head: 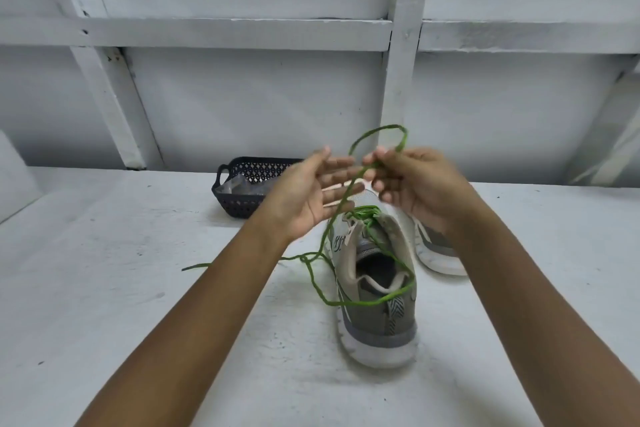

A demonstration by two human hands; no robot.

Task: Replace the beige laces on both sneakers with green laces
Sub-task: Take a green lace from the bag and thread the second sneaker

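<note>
One green lace (388,127) is in view. Its threaded part crosses the upper eyelets of the nearer sneaker (377,308), below the fingertips of both hands. From there one run rises to the right hand (415,180), where the curled fingers (381,163) pinch it; above those fingers the lace forms an open loop in the air. The run passes in front of the straight fingers (341,177) of the left hand (311,191), which are spread slightly apart with the palm turned inward; whether they touch the lace cannot be told. Below the left fingers the lace drops to the table (138,288), makes a small crossing beside the shoe, and one free end lies flat further to the left. A second slack loop hangs around the heel collar of the nearer sneaker. Two sneakers are present, both grey and beige with white soles. The nearer one stands upright, heel toward the person, directly under the hands. The second sneaker (436,253) stands just beyond and beneath the right hand, largely covered by it; its lacing cannot be seen. One dark perforated basket (239,204) sits behind the left fingers and holds a clear plastic wrapper (235,185). A white panelled wall (242,97) closes the far edge of the table.
</note>
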